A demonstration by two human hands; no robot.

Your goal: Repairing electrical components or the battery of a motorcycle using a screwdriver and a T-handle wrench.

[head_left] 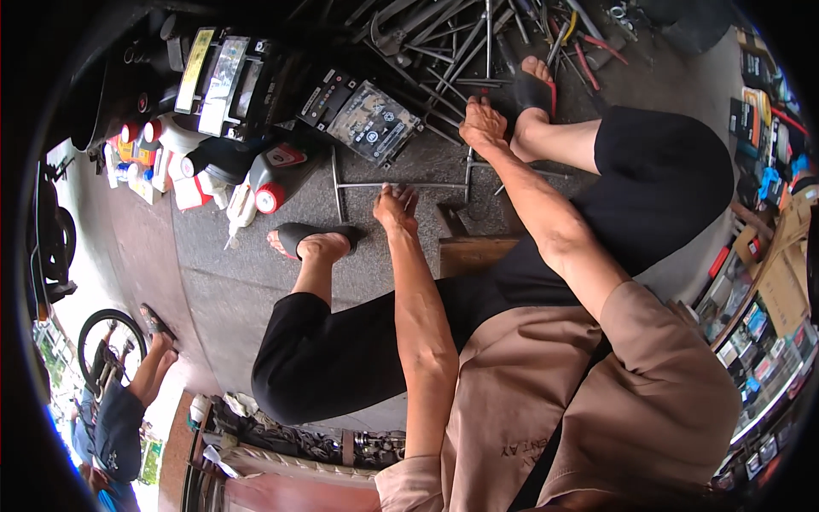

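My left hand [397, 209] is at the middle of a long T-handle wrench [354, 185] lying across the dark floor, its bent fingers closed at the thin shaft. My right hand [484, 125] is closed lower-knuckled beside my right foot, farther from me. A metal rod [468, 175] runs from just under that hand down across the right end of the wrench. What lies inside the right fingers is hidden. Beyond my right hand spreads a heap of metal hand tools [452, 51], with red-handled pliers [589, 68] among them.
Two batteries, one a boxy battery [374, 122], stand left of the tools. Oil bottles [271, 192] cluster farther left. A small wooden stool [478, 253] sits between my legs. Shelves of boxed goods [759, 341] line the right. Another person [128, 418] is beside a bicycle wheel [111, 346].
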